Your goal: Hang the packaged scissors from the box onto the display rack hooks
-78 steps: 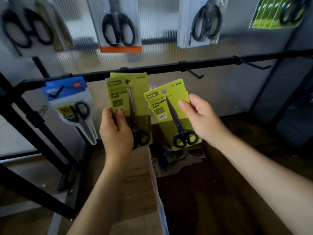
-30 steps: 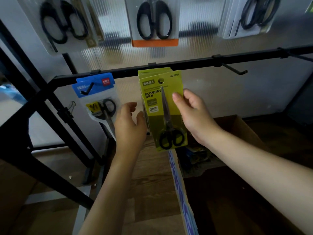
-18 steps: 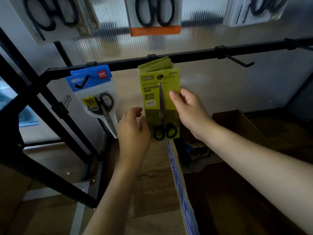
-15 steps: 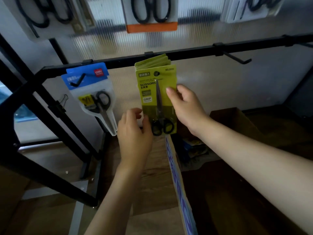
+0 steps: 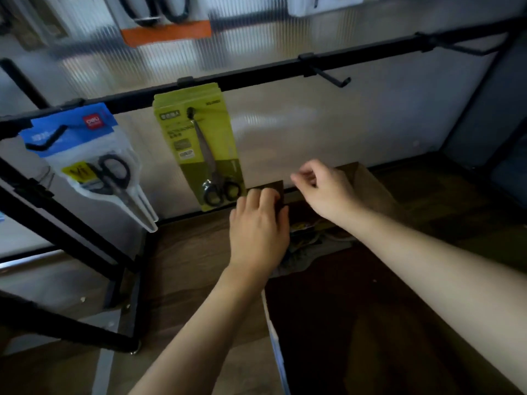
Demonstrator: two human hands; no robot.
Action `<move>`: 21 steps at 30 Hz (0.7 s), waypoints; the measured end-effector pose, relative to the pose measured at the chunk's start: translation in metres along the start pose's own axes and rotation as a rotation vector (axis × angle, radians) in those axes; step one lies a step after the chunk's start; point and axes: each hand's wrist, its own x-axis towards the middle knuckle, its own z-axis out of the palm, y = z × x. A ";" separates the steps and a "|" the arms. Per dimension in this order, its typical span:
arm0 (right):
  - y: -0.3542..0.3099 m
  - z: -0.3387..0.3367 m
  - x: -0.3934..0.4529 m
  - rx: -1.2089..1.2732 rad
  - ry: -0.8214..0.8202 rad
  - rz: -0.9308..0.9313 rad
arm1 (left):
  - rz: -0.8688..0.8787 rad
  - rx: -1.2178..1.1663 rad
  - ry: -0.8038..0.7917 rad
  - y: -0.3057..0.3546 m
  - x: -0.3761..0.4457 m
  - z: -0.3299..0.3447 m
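The green scissors packs (image 5: 199,149) hang in a small stack from a hook on the black rail (image 5: 256,78), long axis near vertical and leaning slightly, handles at the bottom; nothing holds them, so that lot looks done. The next packs lie in the cardboard box (image 5: 370,183) below and right of the hung stack, where a jumble of packaging (image 5: 310,243) shows in the shadow, too dark to read which way any single pack points.

The left hand (image 5: 259,226) hovers over the near-left edge of the box opening, just below the hung stack's bottom corner, back of the hand to the camera, fingers bent downward and gripping nothing that shows; it lies almost directly above the jumble and is the nearer of the two. The right hand (image 5: 322,186) sits higher and farther back, over the box's far flap, fingers loosely curled and empty, though motion blur softens them.

So the coming reach probably goes straight down into the box, left hand first; the spare hook (image 5: 330,78) stands up and to the right on the same rail, well apart from both hands. A blue-topped scissors pack (image 5: 94,161) hangs to the left.
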 end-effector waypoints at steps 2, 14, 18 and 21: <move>0.034 -0.008 -0.006 -0.192 -0.033 -0.032 | 0.002 0.053 -0.169 0.013 0.003 0.018; 0.132 -0.019 -0.035 -0.830 -0.609 -0.061 | 0.015 0.493 -0.855 0.010 0.025 0.139; 0.142 -0.006 -0.034 -0.891 -0.734 -0.066 | -0.106 0.501 -0.967 0.008 0.022 0.158; 0.148 0.003 -0.035 -0.899 -0.801 -0.043 | -0.203 0.508 -1.030 0.001 0.016 0.163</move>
